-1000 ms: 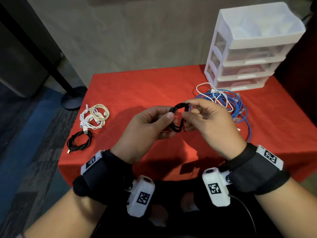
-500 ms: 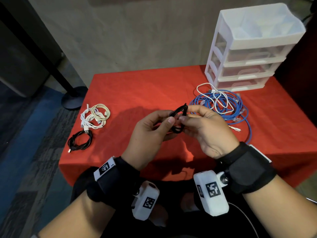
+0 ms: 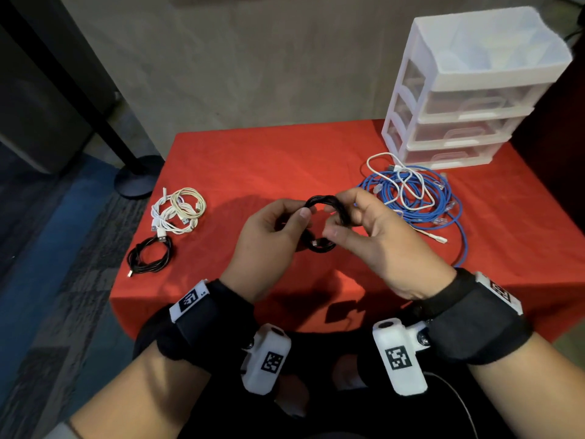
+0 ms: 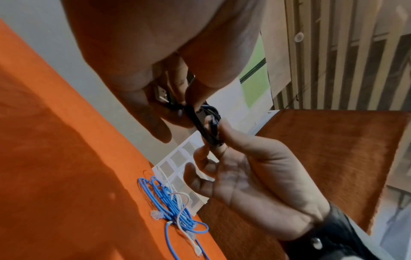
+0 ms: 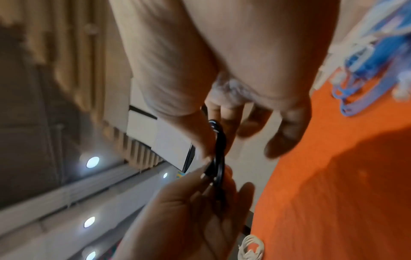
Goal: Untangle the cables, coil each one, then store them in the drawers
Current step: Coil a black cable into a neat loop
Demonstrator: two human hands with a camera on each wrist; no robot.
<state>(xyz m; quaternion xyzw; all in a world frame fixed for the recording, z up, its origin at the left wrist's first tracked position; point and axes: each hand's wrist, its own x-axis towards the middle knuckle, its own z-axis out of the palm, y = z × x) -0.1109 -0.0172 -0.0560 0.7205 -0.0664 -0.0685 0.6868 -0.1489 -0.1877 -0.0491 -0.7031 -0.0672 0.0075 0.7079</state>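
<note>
A small black cable coil is held above the red table between both hands. My left hand pinches its left side, thumb on top. My right hand pinches its right side between thumb and forefinger; the other fingers spread loosely. In the left wrist view the black cable coil runs from my left fingers to the right hand, with a metal plug by the left fingers. In the right wrist view, the coil shows edge on. A tangle of blue and white cables lies right of the hands.
A white drawer unit with three shut drawers stands at the back right of the table. At the left lie coiled white cables and a coiled black cable. A dark stand base sits on the floor beyond the table's left corner.
The coil was squeezed narrow and upright half a second ago; it now shows as a rounder loop, and the right hand has shifted its grip along the right side.
</note>
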